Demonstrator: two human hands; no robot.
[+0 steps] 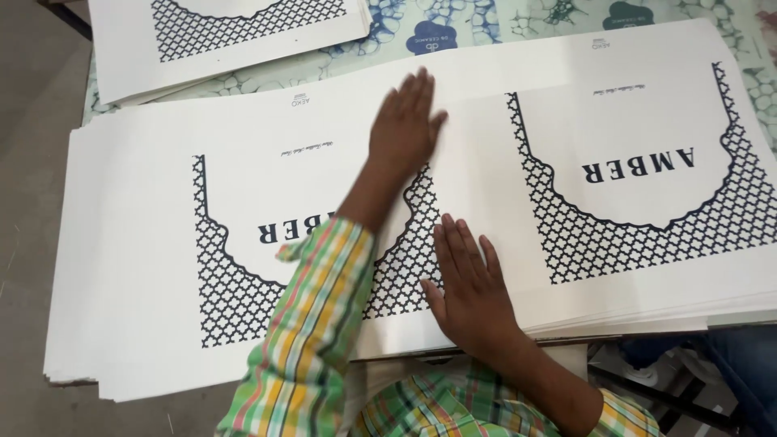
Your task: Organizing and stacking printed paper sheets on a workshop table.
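A thick stack of large white printed sheets (137,267) lies flat in front of me, each sheet carrying dark lattice patterns and lettering. My left hand (406,121) lies flat with fingers together on the top sheet, near the far middle of the stack. My right hand (468,285) also rests palm down on the top sheet, close to the near edge. Both arms wear green, yellow and red checked sleeves (312,340). Neither hand grips anything.
A second stack of similar white sheets (129,57) lies at the far left. Under both stacks shows a table cover with a blue-green bubble pattern (453,24). Grey floor (32,97) is at the left. Dark clutter (688,380) sits below the table at the lower right.
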